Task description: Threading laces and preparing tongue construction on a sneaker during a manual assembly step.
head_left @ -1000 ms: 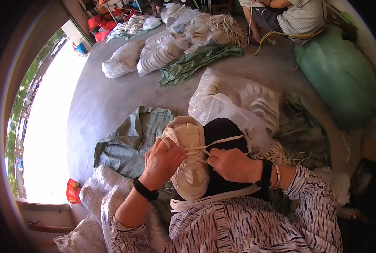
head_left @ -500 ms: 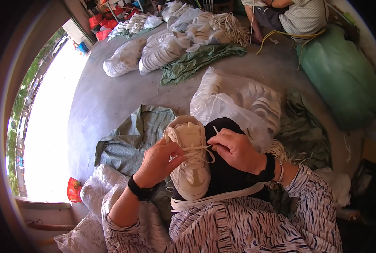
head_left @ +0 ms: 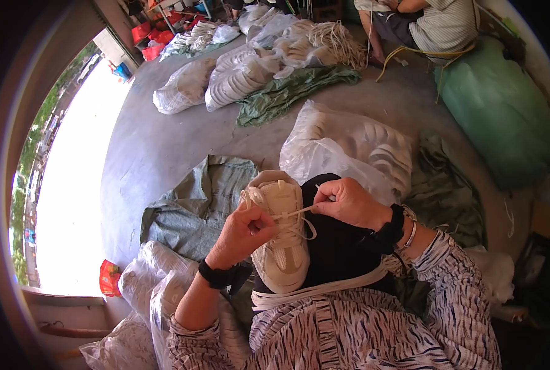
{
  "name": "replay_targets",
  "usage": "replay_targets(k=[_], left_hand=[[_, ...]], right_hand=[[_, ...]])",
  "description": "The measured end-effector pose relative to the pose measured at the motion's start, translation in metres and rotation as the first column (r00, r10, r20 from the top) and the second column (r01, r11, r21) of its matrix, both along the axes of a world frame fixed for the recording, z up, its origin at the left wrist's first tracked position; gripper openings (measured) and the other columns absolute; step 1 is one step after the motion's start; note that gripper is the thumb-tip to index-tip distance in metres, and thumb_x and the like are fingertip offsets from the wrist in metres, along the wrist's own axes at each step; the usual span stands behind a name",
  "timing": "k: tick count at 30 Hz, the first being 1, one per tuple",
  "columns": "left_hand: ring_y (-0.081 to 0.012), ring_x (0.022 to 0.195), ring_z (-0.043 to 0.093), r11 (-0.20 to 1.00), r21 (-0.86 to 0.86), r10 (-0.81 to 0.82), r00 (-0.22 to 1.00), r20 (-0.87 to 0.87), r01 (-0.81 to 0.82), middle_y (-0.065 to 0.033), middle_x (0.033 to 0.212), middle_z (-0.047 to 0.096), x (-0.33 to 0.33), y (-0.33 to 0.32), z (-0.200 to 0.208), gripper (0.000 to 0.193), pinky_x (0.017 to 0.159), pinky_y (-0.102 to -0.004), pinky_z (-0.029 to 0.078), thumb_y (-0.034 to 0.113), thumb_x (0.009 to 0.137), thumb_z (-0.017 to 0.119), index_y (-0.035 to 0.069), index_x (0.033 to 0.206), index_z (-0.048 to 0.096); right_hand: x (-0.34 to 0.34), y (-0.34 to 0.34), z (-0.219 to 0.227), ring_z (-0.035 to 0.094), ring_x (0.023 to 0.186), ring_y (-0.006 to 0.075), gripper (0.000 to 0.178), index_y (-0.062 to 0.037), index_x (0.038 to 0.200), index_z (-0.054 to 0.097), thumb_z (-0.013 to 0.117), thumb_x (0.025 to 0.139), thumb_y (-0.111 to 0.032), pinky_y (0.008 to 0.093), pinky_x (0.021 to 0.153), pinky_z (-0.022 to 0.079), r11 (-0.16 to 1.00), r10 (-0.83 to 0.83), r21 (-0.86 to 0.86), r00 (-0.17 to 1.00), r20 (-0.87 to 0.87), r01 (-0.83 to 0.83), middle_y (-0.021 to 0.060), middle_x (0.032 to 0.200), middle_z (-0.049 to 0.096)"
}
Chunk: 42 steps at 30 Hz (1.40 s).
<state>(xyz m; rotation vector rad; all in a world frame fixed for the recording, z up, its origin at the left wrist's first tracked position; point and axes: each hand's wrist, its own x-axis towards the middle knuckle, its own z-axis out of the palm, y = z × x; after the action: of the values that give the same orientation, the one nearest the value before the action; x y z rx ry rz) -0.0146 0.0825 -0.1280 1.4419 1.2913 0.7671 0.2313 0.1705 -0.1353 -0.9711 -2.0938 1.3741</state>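
Note:
A cream sneaker (head_left: 279, 269) rests on my dark-clothed lap, its toe toward me and its heel away. A pale shoelace (head_left: 299, 212) crosses its tongue, with a loose loop hanging at the right side. At the shoe's left edge my left hand (head_left: 245, 233) pinches one part of the lace between thumb and forefinger. My right hand (head_left: 351, 203), just right of the shoe, grips another part and holds it taut; a short lace end sticks up by its fingers. A bundle of long pale laces (head_left: 318, 290) lies across my lap at the waist.
Beyond my knees lies a clear plastic bag of pale shoes (head_left: 355, 145). Green woven sheeting (head_left: 194, 203) spreads at the left. More filled bags (head_left: 238, 77) lie farther off. A seated person (head_left: 438, 31) is near a large green sack (head_left: 497, 111) at the far right.
My right hand has shifted slightly up and left, closer to the shoe, and the lace between it and the shoe is straighter. My left hand has barely moved.

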Motion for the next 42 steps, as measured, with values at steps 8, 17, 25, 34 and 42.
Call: replay_targets(k=[8,17,25,34,42], left_hand=[[-0.0039,0.065,0.042,0.924,0.253,0.33,0.932,-0.149,-0.287,0.0034,0.076,0.047,0.012,-0.007,-0.02,0.014,0.058,-0.0195,0.038,0.004,0.078,0.066,0.004,0.088,0.057],[-0.008,0.063,0.044,0.867,0.238,0.481,0.861,-0.168,-0.438,-0.0014,0.073,0.049,0.014,-0.03,-0.022,0.013,0.059,-0.0229,0.04,0.007,0.081,0.064,0.004,0.089,0.053],[-0.0105,0.057,0.05,0.888,0.367,0.375,0.899,-0.227,-0.277,-0.0032,0.067,0.053,0.005,-0.018,-0.01,0.007,0.053,-0.0256,0.04,0.008,0.089,0.054,0.003,0.089,0.049],[-0.0019,0.049,0.038,0.908,-0.117,0.419,0.856,0.302,-0.403,0.0057,0.063,0.046,-0.013,0.008,0.0,0.011,0.044,-0.0175,0.031,0.012,0.088,0.056,0.005,0.097,0.052],[-0.0019,0.049,0.038,0.881,-0.149,0.462,0.748,0.477,-0.449,0.0053,0.067,0.047,-0.009,0.01,-0.005,0.011,0.043,-0.0175,0.032,0.007,0.087,0.057,0.006,0.096,0.052]], right_hand=[[0.025,0.01,0.003,0.044,0.053,0.006,0.022,-0.002,0.069,0.063,0.072,0.079,-0.02,0.025,0.049,0.036,0.986,-0.028,-0.161,0.996,0.087,0.042,-0.002,0.055,0.051],[0.022,0.0,0.015,0.056,0.061,0.0326,0.032,-0.0028,0.066,0.06,0.064,0.082,-0.03,0.0405,0.058,0.043,0.985,0.049,0.136,0.927,0.372,-0.107,0.0141,0.06,0.057],[0.017,-0.017,0.02,0.062,0.066,0.0217,0.015,0.0005,0.096,0.062,0.061,0.084,-0.009,0.0303,0.058,0.049,0.952,-0.095,0.294,0.995,0.022,0.084,0.0113,0.077,0.063],[-0.013,-0.044,-0.004,0.061,0.073,0.0256,0.011,-0.0015,0.08,0.056,0.061,0.075,-0.01,0.0331,0.058,0.051,0.789,0.106,0.558,0.951,0.291,-0.258,0.0113,0.082,0.055],[-0.025,-0.022,0.014,0.058,0.07,0.0222,0.013,-0.0007,0.085,0.055,0.056,0.073,-0.005,0.0316,0.054,0.051,0.573,-0.031,0.798,0.967,0.251,-0.189,0.0087,0.078,0.049]])
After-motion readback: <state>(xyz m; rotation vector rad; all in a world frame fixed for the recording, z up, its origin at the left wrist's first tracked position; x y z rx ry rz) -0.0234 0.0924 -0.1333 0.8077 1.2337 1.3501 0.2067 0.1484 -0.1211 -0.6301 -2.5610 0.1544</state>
